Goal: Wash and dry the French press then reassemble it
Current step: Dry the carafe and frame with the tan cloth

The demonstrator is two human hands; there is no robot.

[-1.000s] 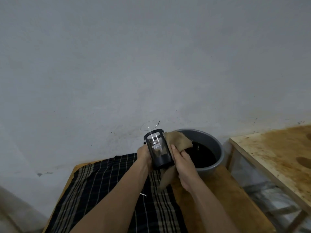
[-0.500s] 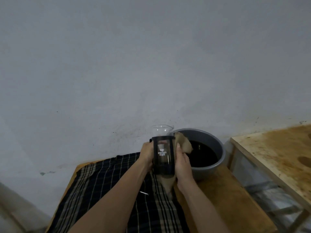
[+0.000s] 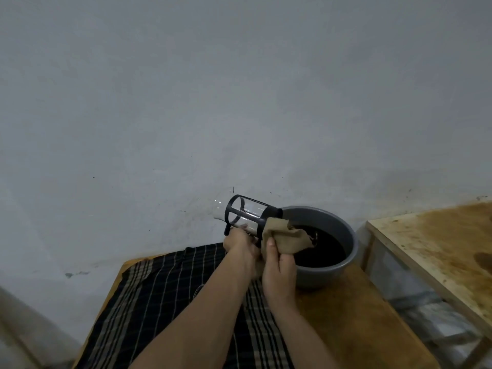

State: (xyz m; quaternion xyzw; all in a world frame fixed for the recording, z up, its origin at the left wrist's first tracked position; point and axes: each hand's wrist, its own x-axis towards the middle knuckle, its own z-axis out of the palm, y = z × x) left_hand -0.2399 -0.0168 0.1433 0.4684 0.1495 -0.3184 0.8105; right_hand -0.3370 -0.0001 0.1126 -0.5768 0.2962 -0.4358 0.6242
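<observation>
Compared with half a second earlier, the French press carafe [image 3: 246, 217] has been tipped from upright to nearly horizontal: its open glass mouth now points toward 10 o'clock and its black base toward 4 o'clock, at the rim of the basin. The left hand [image 3: 241, 245] is closed around the lower side of the black frame at its handle, holding the carafe in the air above the far edge of the table. The right hand [image 3: 279, 265] is closed on the tan cloth [image 3: 283, 237], which is pressed against the base end of the carafe. This change indicates that wiping has moved from the side wall to the bottom; the drying stage is judged to be in progress, with reassembly not yet begun. No plunger or lid can be identified in this view. Working left to right across the surface: a dark plaid cloth [image 3: 159, 302] covers the left portion of the wooden table [image 3: 354, 320], from 7 o'clock up to the centre. A grey basin [image 3: 343, 265] stands at the table's far right corner and holds dark liquid; the hanging end of the tan cloth lies over its near-left rim. A second, stained wooden table [image 3: 439, 243] stands at 3 o'clock, separated by a gap. A plain grey wall [image 3: 239, 102] fills the upper field from 9 to 3 o'clock.
</observation>
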